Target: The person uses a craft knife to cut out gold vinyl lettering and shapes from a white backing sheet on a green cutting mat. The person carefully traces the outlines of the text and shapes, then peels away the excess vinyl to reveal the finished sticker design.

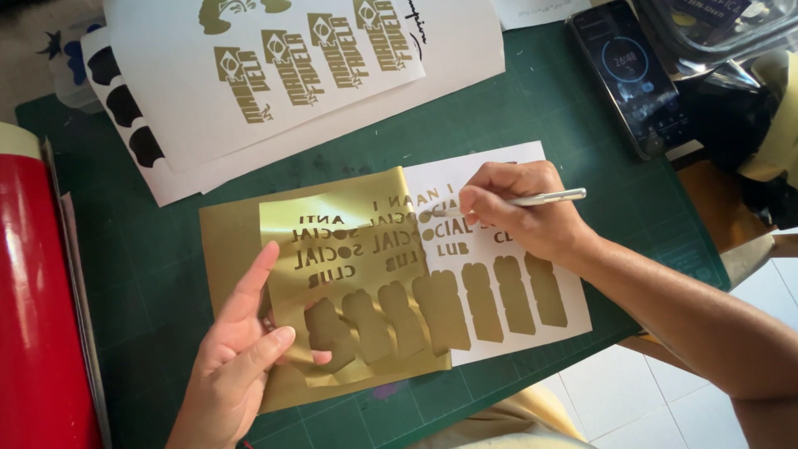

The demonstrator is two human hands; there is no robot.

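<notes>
A gold vinyl sheet [237,229] with cut-out letters and shapes lies on a green cutting mat [573,125]. Its peeled gold layer [357,208] is folded back to the left off a white backing sheet [499,166], where gold letters and several rounded gold shapes stay stuck. My left hand [237,357] pinches the peeled layer at its lower left edge. My right hand [519,208] holds a thin silver tool [549,198] like a pen, its tip hidden among the letters on the backing.
White sheets with gold printed designs [299,58] and black shapes lie at the back left. A red roll [37,308] lies along the left edge. A phone [632,75] with a lit screen rests at the back right, beside dark clutter.
</notes>
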